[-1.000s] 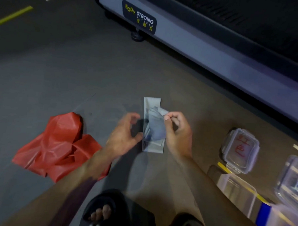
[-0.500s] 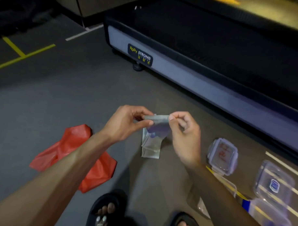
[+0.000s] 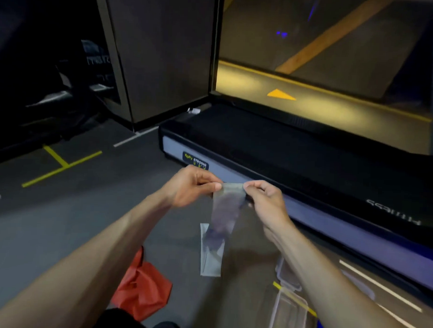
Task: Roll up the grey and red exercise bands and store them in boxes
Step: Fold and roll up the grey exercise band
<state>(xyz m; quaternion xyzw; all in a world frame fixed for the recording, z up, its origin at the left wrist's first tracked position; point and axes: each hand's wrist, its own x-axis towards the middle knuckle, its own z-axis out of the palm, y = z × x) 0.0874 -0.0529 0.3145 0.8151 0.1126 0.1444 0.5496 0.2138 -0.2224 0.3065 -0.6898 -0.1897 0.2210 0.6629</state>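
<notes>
— Floor (image 3: 61,219): how much open room is showing?

— Grey floor is lying open to the left; treadmill (image 3: 308,167) edge is running close behind the hands, clear boxes (image 3: 288,313) sitting at lower right.

— Changes since the earlier frame?

— Both hands are holding higher now; the band is hanging longer, unfolded.

— Grey band (image 3: 223,213): position against the grip?

— Left hand (image 3: 190,187) and right hand (image 3: 263,202) are pinching its top corners; the strip is hanging below them. Red band (image 3: 142,289) is lying crumpled on the floor, untouched.
</notes>
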